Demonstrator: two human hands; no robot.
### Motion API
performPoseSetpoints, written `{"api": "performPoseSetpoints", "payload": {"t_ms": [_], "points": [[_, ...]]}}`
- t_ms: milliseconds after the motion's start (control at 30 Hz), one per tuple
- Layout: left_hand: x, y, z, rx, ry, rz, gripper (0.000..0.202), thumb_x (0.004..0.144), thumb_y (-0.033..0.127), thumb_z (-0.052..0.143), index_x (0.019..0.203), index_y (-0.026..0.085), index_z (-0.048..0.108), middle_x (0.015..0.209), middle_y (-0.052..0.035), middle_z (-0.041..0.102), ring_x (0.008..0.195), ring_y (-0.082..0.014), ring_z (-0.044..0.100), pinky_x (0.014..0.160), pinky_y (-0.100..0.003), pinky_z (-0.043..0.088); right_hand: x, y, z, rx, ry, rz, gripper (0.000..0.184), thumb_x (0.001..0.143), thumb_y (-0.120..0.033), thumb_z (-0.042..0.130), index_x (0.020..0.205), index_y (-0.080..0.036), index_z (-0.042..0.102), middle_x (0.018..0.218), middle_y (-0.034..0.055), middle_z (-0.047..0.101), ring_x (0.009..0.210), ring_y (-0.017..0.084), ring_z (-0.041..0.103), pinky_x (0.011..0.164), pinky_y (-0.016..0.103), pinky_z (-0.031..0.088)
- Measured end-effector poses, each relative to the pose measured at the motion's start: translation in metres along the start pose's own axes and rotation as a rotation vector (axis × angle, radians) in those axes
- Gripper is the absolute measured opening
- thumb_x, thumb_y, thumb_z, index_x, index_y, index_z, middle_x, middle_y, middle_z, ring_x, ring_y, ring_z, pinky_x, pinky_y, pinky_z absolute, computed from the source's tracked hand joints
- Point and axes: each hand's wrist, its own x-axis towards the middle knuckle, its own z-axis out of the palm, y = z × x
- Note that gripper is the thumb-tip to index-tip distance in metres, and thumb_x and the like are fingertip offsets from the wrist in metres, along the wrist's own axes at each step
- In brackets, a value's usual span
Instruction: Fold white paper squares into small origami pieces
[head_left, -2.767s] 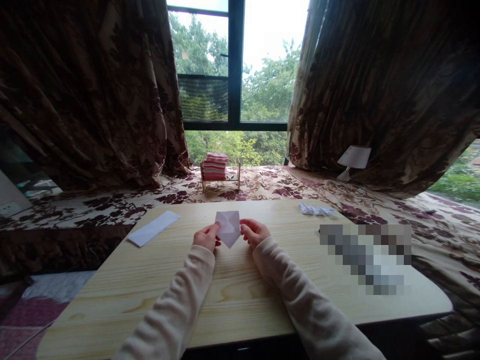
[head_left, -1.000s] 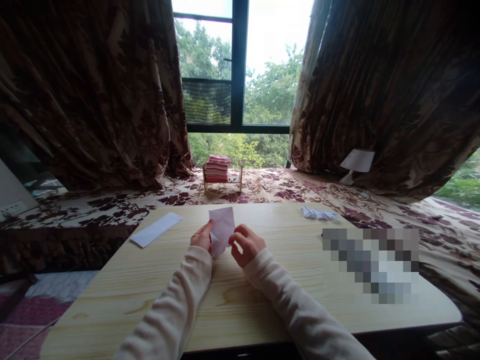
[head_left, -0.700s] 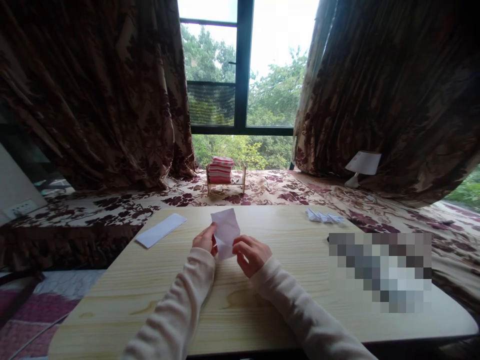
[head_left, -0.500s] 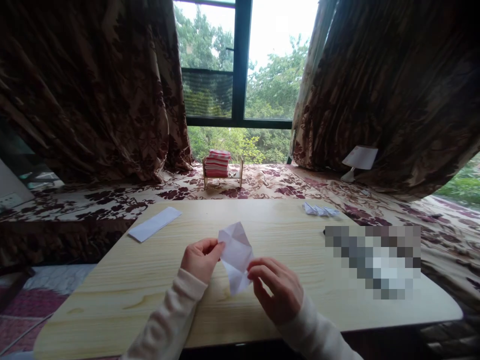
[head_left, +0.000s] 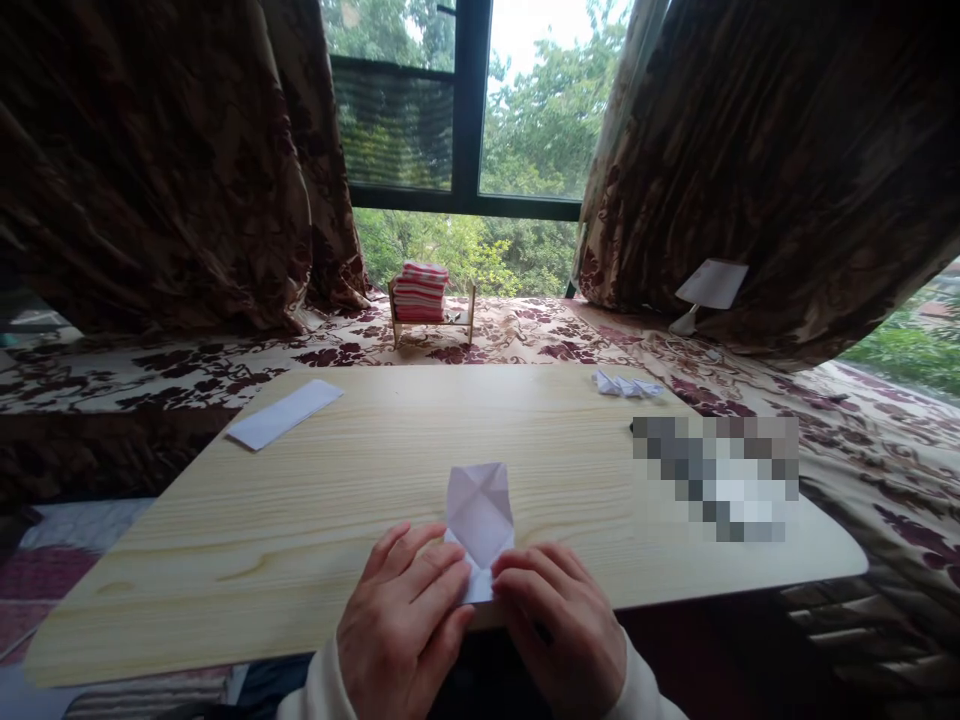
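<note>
Left hand (head_left: pixel 401 615) and right hand (head_left: pixel 566 620) pinch one creased paper (head_left: pixel 480 512) at the worktop edge (head_left: pixel 697 586). One lamp (head_left: pixel 711 284) stands well beyond.

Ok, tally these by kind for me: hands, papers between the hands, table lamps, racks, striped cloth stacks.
Left hand and right hand: 2
Paper between the hands: 1
Table lamp: 1
Rack: 1
Striped cloth stack: 1
Total: 6

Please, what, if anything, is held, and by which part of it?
The creased paper: left hand at its near left edge, right hand at its near right; pinched or pressed, I cannot tell.
</note>
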Motion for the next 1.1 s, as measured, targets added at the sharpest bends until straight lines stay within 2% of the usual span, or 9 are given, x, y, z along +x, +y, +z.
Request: {"api": "performPoseSetpoints", "payload": {"t_ms": [267,367,467,533,633,733,933,1100], "points": [[-0.002,0.0,0.003,-0.011,-0.016,-0.029,0.021,0.076,0.019,0.052,0.095,0.021,0.061,0.095,-0.0037,0.063,0.102,-0.0224,0.049,0.098,-0.044,0.028,-0.009,-0.002,-0.014,0.03,-0.067,-0.043,0.016,0.073,-0.013,0.052,0.086,-0.02,0.057,0.087,0.0052,0.063,0.077,0.019,0.055,0.069,0.034,0.044],[-0.002,0.002,0.002,-0.007,-0.038,-0.025,0.019,0.076,0.025,0.053,0.093,0.022,0.062,0.093,-0.0044,0.061,0.1,-0.0226,0.05,0.098,-0.044,0.027,-0.004,0.004,-0.02,0.087,-0.066,0.024,0.015,0.077,-0.012,0.048,0.087,-0.02,0.057,0.084,0.0055,0.063,0.077,0.018,0.055,0.068,0.033,0.045],[-0.002,0.004,0.003,-0.032,-0.033,-0.026,0.018,0.075,0.026,0.054,0.091,0.022,0.062,0.091,-0.0046,0.06,0.099,-0.0223,0.05,0.099,-0.043,0.027,0.009,0.019,-0.02,0.081,0.031,0.146,0.014,0.079,-0.015,0.048,0.086,-0.02,0.059,0.082,0.0058,0.062,0.079,0.018,0.056,0.07,0.032,0.046],[-0.003,0.004,0.005,-0.042,-0.023,-0.033,0.018,0.075,0.026,0.054,0.091,0.023,0.062,0.091,-0.0044,0.06,0.099,-0.0221,0.05,0.099,-0.043,0.026,0.02,0.031,-0.015,0.036,0.072,0.236,0.012,0.08,-0.021,0.049,0.084,-0.02,0.06,0.083,0.0056,0.062,0.079,0.018,0.057,0.07,0.032,0.046],[-0.005,0.004,0.006,-0.047,-0.021,-0.047,0.018,0.075,0.026,0.054,0.091,0.024,0.062,0.091,-0.0036,0.059,0.099,-0.0215,0.05,0.1,-0.042,0.026,0.034,0.043,0.002,-0.032,-0.026,0.311,0.015,0.078,-0.032,0.053,0.075,-0.02,0.062,0.077,0.0044,0.061,0.074,0.018,0.055,0.068,0.031,0.044],[-0.006,0.003,0.004,-0.073,-0.028,-0.056,0.017,0.075,0.026,0.054,0.09,0.023,0.062,0.092,-0.0036,0.058,0.099,-0.0214,0.049,0.099,-0.042,0.027,0.041,0.046,0.02,-0.087,-0.056,0.365,0.017,0.074,-0.033,0.055,0.064,-0.019,0.058,0.067,0.0025,0.058,0.068,0.017,0.053,0.064,0.029,0.041],[0.006,-0.006,0.0,-0.056,0.005,-0.062,0.022,0.078,0.015,0.048,0.094,0.019,0.062,0.094,-0.0067,0.06,0.098,-0.0226,0.048,0.093,-0.044,0.033,0.041,0.042,0.029,-0.087,-0.061,0.337,0.017,0.073,-0.026,0.053,0.058,-0.019,0.051,0.059,-0.0003,0.052,0.06,0.013,0.047,0.059,0.026,0.035],[0.02,-0.018,0.016,0.053,-0.017,-0.015,0.024,0.08,0.019,0.044,0.095,0.017,0.062,0.101,-0.0056,0.063,0.096,-0.0228,0.049,0.089,-0.043,0.034,0.037,0.042,0.03,-0.054,-0.06,0.312,0.017,0.073,-0.027,0.053,0.058,-0.019,0.05,0.059,-0.0003,0.052,0.059,0.013,0.046,0.059,0.026,0.035]]}}
